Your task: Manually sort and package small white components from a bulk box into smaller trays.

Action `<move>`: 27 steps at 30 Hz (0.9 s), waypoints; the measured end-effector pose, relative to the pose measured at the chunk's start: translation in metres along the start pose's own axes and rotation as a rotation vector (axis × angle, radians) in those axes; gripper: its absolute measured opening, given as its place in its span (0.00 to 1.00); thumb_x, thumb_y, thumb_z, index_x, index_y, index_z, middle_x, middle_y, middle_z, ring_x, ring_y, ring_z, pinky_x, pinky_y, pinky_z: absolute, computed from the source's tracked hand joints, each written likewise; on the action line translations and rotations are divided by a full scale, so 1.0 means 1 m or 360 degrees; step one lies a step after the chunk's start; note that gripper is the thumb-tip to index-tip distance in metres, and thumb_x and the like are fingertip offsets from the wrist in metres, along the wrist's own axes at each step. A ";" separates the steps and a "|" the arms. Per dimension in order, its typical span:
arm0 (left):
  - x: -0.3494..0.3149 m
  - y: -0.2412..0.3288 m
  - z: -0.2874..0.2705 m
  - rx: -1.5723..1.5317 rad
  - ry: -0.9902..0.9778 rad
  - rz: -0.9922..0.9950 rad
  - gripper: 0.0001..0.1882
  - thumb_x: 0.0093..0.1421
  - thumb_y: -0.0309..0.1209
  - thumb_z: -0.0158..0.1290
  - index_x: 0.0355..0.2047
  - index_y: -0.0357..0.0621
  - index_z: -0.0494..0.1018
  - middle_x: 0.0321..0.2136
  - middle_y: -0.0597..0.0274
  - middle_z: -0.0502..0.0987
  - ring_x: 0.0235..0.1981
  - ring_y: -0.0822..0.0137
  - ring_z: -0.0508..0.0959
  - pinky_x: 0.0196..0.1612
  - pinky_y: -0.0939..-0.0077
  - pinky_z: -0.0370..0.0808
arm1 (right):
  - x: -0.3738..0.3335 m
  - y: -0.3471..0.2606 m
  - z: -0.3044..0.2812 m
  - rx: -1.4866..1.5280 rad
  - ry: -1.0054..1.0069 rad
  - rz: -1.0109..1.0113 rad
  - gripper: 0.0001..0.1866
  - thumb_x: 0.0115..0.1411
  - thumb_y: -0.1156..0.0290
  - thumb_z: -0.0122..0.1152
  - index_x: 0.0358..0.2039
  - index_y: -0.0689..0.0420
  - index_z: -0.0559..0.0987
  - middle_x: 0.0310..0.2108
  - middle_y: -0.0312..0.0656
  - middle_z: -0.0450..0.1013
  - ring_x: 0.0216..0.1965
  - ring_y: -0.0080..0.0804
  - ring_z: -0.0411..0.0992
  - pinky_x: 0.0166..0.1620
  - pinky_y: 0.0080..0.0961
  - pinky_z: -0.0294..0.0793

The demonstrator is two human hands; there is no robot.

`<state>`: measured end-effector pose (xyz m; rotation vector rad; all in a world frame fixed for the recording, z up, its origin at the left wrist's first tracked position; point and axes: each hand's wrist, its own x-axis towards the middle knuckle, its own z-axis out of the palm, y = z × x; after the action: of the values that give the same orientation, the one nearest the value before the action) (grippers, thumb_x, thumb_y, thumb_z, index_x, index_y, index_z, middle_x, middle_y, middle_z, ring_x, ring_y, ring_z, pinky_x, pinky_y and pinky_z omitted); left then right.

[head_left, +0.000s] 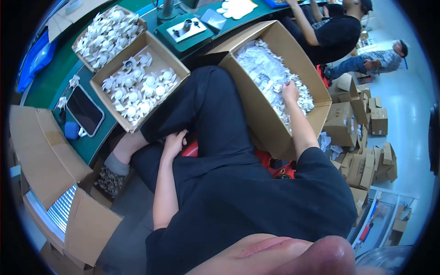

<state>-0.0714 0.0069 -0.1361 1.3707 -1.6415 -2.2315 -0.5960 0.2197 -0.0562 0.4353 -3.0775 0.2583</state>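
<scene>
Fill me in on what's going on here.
A seated person has the right hand down in a deep box, at the white parts beside some crumpled plastic; whether the fingers grip anything is hidden. The left hand is down between the legs, with nothing visible in it. To the left are two more boxes of white parts, near a phone on the green table.

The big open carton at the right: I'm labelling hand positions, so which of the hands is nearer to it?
Right. The right hand is inside the carton, at the white parts; the left hand is outside it, by the person's legs.
</scene>
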 end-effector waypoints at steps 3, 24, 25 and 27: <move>0.000 -0.003 -0.001 0.0025 0.0031 -0.0014 0.20 0.69 0.44 0.52 0.39 0.39 0.81 0.18 0.63 0.76 0.15 0.71 0.72 0.22 0.73 0.68 | 0.003 0.001 0.014 0.0104 0.0209 -0.0123 0.20 0.58 0.63 0.64 0.48 0.61 0.80 0.45 0.53 0.81 0.51 0.54 0.78 0.56 0.46 0.74; 0.004 -0.006 -0.003 -0.0122 0.0159 -0.0049 0.25 0.65 0.45 0.55 0.19 0.37 0.77 0.17 0.58 0.77 0.17 0.66 0.73 0.26 0.68 0.70 | -0.098 -0.387 -0.073 0.1638 0.0410 -0.1742 0.16 0.59 0.67 0.75 0.45 0.60 0.85 0.40 0.40 0.84 0.42 0.27 0.82 0.47 0.23 0.78; 0.005 -0.005 -0.004 -0.0088 0.0151 -0.0082 0.25 0.65 0.45 0.55 0.19 0.37 0.77 0.17 0.58 0.77 0.17 0.66 0.73 0.26 0.68 0.70 | -0.098 -0.386 -0.073 0.1706 0.0427 -0.1831 0.15 0.58 0.69 0.75 0.45 0.59 0.85 0.41 0.40 0.84 0.42 0.28 0.82 0.47 0.23 0.78; 0.007 -0.002 -0.004 -0.0012 0.0130 -0.0141 0.25 0.65 0.45 0.55 0.19 0.36 0.77 0.17 0.58 0.77 0.17 0.66 0.73 0.26 0.69 0.70 | -0.097 -0.389 -0.072 0.1608 0.0525 -0.1878 0.14 0.58 0.71 0.75 0.44 0.59 0.86 0.41 0.40 0.84 0.43 0.28 0.82 0.48 0.24 0.79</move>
<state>-0.0716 0.0014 -0.1420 1.5398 -1.5749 -2.1928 -0.3949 -0.1103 0.0731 1.7778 -1.6761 1.5078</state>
